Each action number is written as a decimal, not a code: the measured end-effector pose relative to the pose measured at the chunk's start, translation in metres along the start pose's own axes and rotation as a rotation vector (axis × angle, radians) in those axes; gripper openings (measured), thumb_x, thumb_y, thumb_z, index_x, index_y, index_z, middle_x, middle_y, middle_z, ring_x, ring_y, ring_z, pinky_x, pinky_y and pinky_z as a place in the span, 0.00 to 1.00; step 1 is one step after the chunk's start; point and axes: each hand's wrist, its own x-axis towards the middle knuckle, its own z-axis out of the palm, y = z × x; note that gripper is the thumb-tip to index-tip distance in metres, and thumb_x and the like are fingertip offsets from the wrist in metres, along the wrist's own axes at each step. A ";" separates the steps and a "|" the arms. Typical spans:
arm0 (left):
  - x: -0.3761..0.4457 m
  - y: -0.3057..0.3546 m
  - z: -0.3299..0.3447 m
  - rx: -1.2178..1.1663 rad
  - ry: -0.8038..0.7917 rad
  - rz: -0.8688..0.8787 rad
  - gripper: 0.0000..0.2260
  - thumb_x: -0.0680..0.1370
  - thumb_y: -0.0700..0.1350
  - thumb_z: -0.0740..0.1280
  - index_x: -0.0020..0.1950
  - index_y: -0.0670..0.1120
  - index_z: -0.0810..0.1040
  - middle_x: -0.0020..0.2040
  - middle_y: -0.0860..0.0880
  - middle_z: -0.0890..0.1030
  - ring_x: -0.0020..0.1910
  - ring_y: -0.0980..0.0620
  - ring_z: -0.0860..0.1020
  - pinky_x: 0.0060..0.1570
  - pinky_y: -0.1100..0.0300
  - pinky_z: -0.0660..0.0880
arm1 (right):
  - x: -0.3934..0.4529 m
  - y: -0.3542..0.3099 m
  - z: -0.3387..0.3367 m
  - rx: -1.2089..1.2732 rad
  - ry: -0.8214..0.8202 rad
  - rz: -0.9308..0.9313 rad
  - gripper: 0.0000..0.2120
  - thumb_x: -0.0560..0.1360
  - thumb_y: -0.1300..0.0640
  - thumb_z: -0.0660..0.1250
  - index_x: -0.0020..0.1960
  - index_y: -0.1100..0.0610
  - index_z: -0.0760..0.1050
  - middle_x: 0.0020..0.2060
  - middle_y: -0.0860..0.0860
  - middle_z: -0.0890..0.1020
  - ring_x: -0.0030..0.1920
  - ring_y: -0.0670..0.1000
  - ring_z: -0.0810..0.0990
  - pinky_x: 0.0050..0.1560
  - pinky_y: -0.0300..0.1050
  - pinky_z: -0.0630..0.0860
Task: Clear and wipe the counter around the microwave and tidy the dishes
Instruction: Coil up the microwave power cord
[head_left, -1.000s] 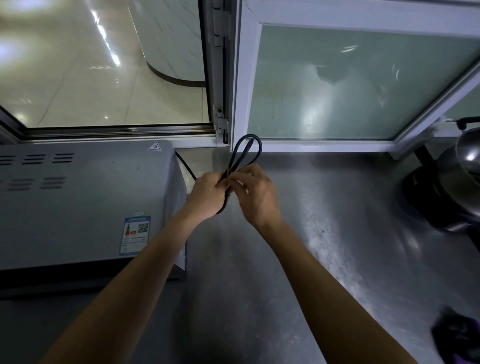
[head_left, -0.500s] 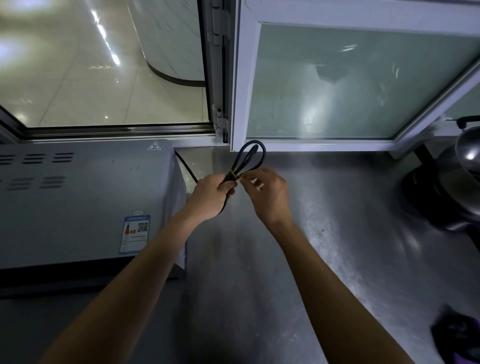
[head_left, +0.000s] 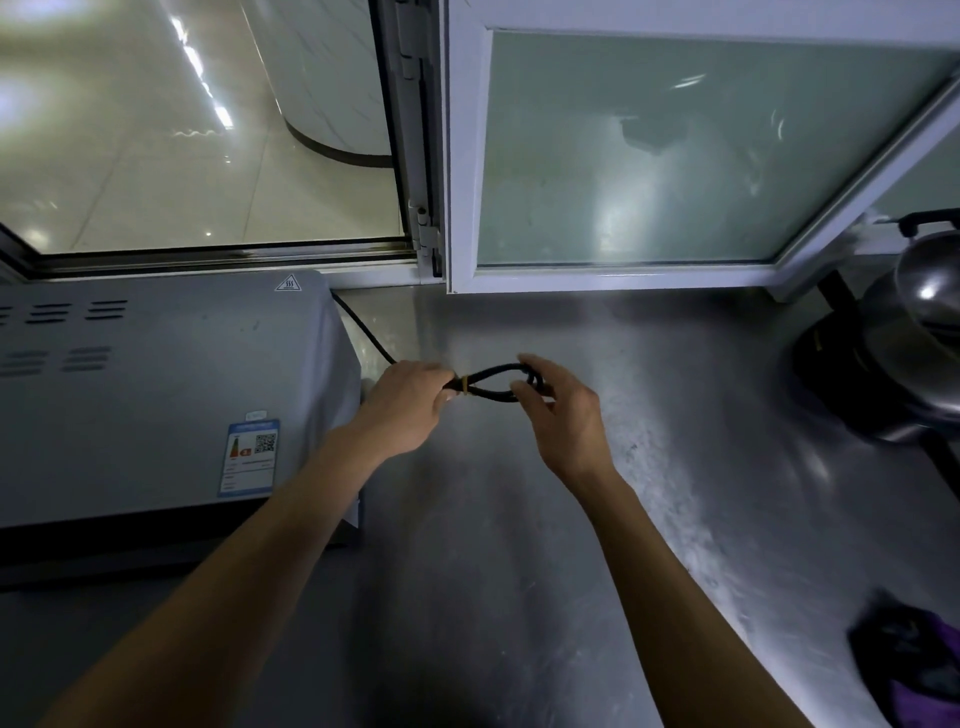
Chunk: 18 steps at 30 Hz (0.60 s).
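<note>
- Power cord (head_left: 493, 384): black, folded into a loop and bound by a yellowish tie (head_left: 464, 385); held just above the bench (head_left: 519, 519), to the right of the microwave (head_left: 156, 395), long axis running left to right.
- Left hand (head_left: 410, 405): fingers pinched on the bundle at the tie; nearer the microwave, from whose rear corner the free cord descends.
- Right hand (head_left: 561, 415): fingers loosely curved about the far end of the loop, thumb and forefinger at the bend; firmness of contact not discernible.
- Hands level, set apart by the loop's length.
- Open bench ahead up to the window frame (head_left: 597, 283) and rightward towards the dark pan (head_left: 883, 374); purple cloth (head_left: 914, 670) well apart at the near right.
- Probable next step: laying the bundle behind or beside the microwave; side wall close on the left, freer room on the right.
</note>
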 end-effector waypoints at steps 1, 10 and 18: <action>0.001 -0.002 0.002 0.045 0.015 0.016 0.06 0.82 0.44 0.62 0.53 0.47 0.80 0.44 0.53 0.76 0.46 0.48 0.75 0.46 0.55 0.68 | -0.002 0.000 0.001 0.021 0.005 0.004 0.15 0.80 0.57 0.68 0.66 0.53 0.77 0.56 0.46 0.80 0.53 0.43 0.78 0.52 0.29 0.76; -0.003 0.002 0.030 0.034 0.159 -0.190 0.12 0.80 0.43 0.66 0.63 0.50 0.80 0.69 0.47 0.72 0.72 0.45 0.66 0.65 0.42 0.70 | -0.014 0.003 0.017 0.188 0.055 -0.007 0.10 0.77 0.62 0.71 0.55 0.51 0.82 0.51 0.46 0.83 0.49 0.43 0.83 0.50 0.38 0.80; -0.019 0.002 0.058 -0.307 0.350 -0.436 0.30 0.76 0.43 0.73 0.75 0.50 0.66 0.74 0.45 0.65 0.73 0.46 0.62 0.70 0.48 0.68 | -0.013 0.032 0.039 0.173 0.070 0.003 0.10 0.76 0.65 0.70 0.55 0.56 0.83 0.50 0.46 0.83 0.51 0.47 0.83 0.52 0.47 0.81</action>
